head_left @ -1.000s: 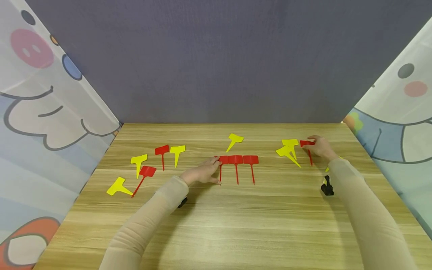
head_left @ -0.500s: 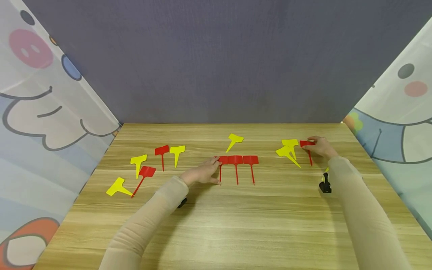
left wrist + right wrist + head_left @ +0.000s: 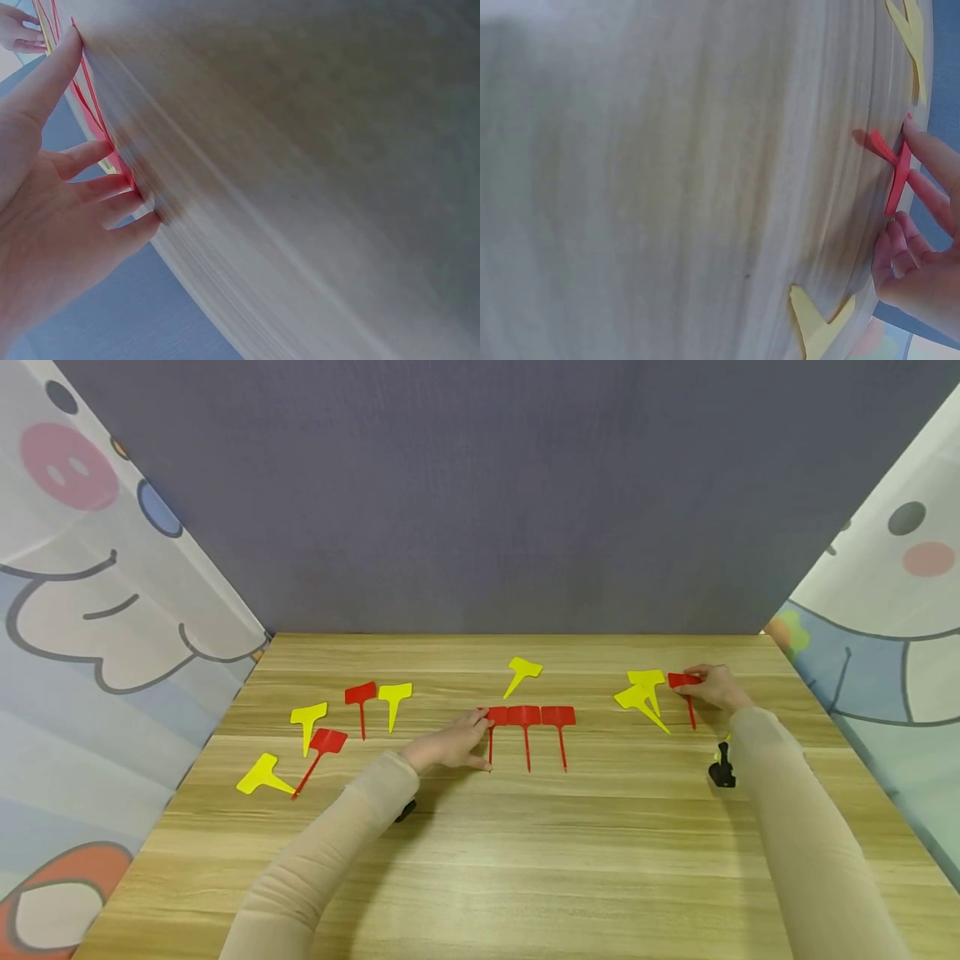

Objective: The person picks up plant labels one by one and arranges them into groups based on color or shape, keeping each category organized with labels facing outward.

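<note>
Three red T-shaped plant labels stand side by side in a row mid-table: a left one (image 3: 497, 716), a middle one (image 3: 523, 716) and a right one (image 3: 558, 716). On the left one rests my left hand (image 3: 450, 743), fingers at its head and thumb near its stem's tip; the left wrist view shows that hand (image 3: 67, 202) spread and fairly straight. At the far right, my right hand (image 3: 716, 687) pinches the head of another red plant label (image 3: 678, 679). In the right wrist view this label (image 3: 897, 187) casts a shadow beside its stem.
Two overlapping yellow plant labels (image 3: 643, 683) lie left of my right hand; another (image 3: 522, 670) lies behind the row. Several yellow and red labels, including one red label (image 3: 327, 741), are scattered on the left. Beneath my right wrist hangs a black device (image 3: 722, 768).
My right forearm has shifted slightly, while the right hand keeps hold of its red plant label in almost the same spot. The left hand and the row of labels look unchanged.
</note>
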`<state>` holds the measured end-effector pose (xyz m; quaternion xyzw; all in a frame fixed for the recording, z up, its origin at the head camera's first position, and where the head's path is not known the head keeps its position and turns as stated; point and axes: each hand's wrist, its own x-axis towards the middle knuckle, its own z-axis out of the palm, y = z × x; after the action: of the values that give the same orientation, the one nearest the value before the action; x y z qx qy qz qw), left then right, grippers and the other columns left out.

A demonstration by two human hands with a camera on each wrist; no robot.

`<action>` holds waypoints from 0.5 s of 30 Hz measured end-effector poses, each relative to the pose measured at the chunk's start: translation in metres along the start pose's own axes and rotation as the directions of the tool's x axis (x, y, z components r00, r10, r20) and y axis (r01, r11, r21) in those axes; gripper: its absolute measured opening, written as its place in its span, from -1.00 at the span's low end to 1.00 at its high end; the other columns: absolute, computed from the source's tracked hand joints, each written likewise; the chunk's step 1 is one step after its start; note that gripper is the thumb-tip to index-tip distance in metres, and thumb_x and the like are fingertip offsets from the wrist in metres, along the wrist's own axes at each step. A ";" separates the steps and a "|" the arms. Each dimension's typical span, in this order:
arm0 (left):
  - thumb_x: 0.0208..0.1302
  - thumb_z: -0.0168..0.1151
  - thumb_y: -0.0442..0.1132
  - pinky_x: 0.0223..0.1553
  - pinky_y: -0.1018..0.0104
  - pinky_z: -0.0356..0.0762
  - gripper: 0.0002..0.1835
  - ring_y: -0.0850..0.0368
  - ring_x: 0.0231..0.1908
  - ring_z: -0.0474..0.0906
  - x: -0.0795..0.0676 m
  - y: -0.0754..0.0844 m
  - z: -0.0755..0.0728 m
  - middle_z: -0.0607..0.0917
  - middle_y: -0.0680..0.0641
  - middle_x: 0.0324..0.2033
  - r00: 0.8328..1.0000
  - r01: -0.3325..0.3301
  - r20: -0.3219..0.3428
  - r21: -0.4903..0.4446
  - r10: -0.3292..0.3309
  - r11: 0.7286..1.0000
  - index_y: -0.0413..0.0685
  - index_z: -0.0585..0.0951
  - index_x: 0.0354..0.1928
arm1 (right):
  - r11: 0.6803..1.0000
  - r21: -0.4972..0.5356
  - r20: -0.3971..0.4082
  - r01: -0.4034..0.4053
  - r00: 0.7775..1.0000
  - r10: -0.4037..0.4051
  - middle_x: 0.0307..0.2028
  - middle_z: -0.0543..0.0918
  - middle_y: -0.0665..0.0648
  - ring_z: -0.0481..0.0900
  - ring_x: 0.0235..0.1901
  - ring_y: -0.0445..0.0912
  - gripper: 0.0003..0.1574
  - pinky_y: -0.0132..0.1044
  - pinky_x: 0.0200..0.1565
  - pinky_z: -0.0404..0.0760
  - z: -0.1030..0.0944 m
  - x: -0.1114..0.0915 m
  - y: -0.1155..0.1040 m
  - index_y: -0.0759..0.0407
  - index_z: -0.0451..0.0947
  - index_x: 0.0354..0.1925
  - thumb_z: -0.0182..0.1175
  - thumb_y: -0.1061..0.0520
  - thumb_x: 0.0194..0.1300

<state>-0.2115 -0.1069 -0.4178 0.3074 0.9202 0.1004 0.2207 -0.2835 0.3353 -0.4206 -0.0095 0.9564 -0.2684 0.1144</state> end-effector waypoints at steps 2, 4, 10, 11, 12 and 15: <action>0.12 0.14 0.07 0.27 0.02 -0.13 -0.13 -0.15 0.31 -0.23 0.000 0.000 0.000 -0.16 -0.26 0.33 1.000 0.001 0.000 -0.003 -0.001 1.000 -0.31 0.03 0.30 | 1.000 0.013 -0.004 -0.003 1.000 0.003 0.07 0.18 0.60 0.21 0.02 0.37 -0.27 0.15 0.05 0.23 0.000 0.000 0.000 0.51 0.18 0.13 0.08 -0.01 0.22; 0.12 0.14 0.06 0.26 0.01 -0.13 -0.13 -0.15 0.31 -0.23 0.000 0.000 0.000 -0.17 -0.26 0.33 1.000 0.004 0.003 -0.007 -0.004 1.000 -0.31 0.03 0.30 | 1.000 0.022 -0.011 -0.003 1.000 0.003 0.07 0.19 0.59 0.21 0.02 0.37 -0.29 0.15 0.05 0.23 0.000 0.000 0.000 0.51 0.19 0.12 0.09 0.01 0.21; 0.11 0.15 0.06 0.27 0.01 -0.14 -0.13 -0.15 0.31 -0.22 0.001 -0.001 0.000 -0.16 -0.26 0.33 1.000 0.007 -0.005 -0.004 -0.007 1.000 -0.30 0.04 0.30 | 1.000 0.027 -0.018 0.009 1.000 -0.009 0.06 0.22 0.58 0.22 0.01 0.36 -0.32 0.15 0.06 0.23 0.001 0.000 0.000 0.52 0.22 0.10 0.10 0.02 0.21; 0.11 0.15 0.07 0.27 0.01 -0.13 -0.13 -0.15 0.31 -0.22 0.001 -0.001 0.000 -0.16 -0.26 0.33 1.000 0.007 -0.006 0.000 -0.007 1.000 -0.30 0.04 0.30 | 1.000 0.023 -0.017 0.013 1.000 -0.012 0.05 0.22 0.58 0.23 0.01 0.36 -0.32 0.15 0.05 0.23 0.000 0.000 0.000 0.52 0.22 0.09 0.10 0.02 0.22; 0.11 0.14 0.07 0.27 0.01 -0.13 -0.13 -0.15 0.31 -0.22 0.001 -0.001 0.001 -0.16 -0.26 0.33 1.000 0.005 -0.005 0.003 -0.005 1.000 -0.29 0.04 0.30 | 1.000 0.021 -0.014 0.013 1.000 -0.013 0.05 0.23 0.58 0.23 0.01 0.36 -0.32 0.15 0.05 0.23 0.000 -0.001 0.000 0.51 0.23 0.09 0.09 0.02 0.22; 0.11 0.14 0.07 0.26 0.01 -0.12 -0.13 -0.15 0.31 -0.22 0.001 -0.001 0.001 -0.16 -0.26 0.33 1.000 0.000 -0.006 0.008 0.000 1.000 -0.30 0.04 0.30 | 1.000 0.020 -0.005 0.014 1.000 -0.014 0.03 0.25 0.57 0.26 -0.02 0.35 -0.34 0.14 0.04 0.26 -0.001 -0.001 0.000 0.51 0.25 0.07 0.09 0.01 0.21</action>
<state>-0.2125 -0.1069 -0.4195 0.3082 0.9211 0.0977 0.2167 -0.2827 0.3360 -0.4199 -0.0141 0.9539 -0.2787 0.1102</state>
